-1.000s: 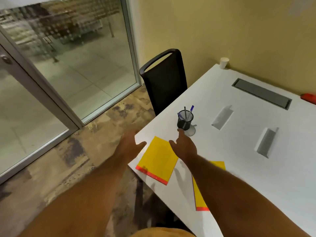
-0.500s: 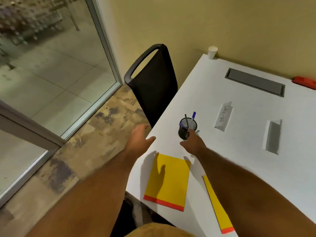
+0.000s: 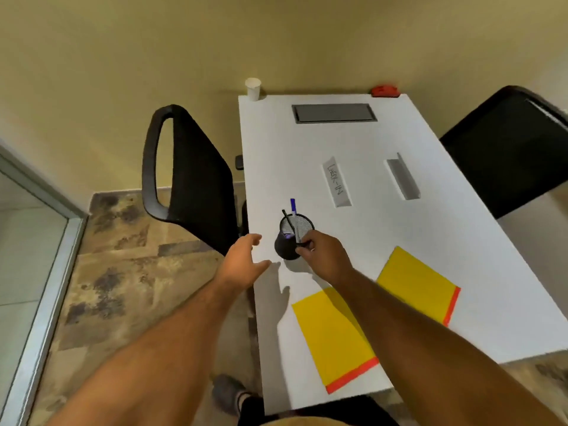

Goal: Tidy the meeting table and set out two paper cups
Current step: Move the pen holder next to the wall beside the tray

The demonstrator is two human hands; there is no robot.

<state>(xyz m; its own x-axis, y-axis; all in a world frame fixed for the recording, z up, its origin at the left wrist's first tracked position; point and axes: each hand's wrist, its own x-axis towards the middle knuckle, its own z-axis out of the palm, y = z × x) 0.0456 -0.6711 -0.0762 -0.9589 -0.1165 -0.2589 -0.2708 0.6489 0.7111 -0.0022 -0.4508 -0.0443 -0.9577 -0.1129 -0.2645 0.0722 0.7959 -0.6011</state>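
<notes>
A black mesh pen holder (image 3: 290, 241) with pens in it stands near the left edge of the white table (image 3: 368, 142). My right hand (image 3: 322, 255) grips its right rim with curled fingers. My left hand (image 3: 242, 262) hovers with spread fingers just left of the holder, over the table's edge, touching nothing. A white paper cup (image 3: 253, 89) stands at the far left corner. Two yellow pads with orange edges lie close to me: a near yellow pad (image 3: 332, 336) and a right yellow pad (image 3: 418, 284).
Two folded name cards (image 3: 336, 186) (image 3: 402, 176) lie mid-table. A grey cable hatch (image 3: 333, 113) and a red object (image 3: 384, 90) sit at the far end. Black chairs stand left (image 3: 196, 179) and right (image 3: 510, 146) of the table.
My view has swung round to face the table's length. My right hand went from touching the holder's base to gripping its rim. My left hand moved over the table's edge beside it.
</notes>
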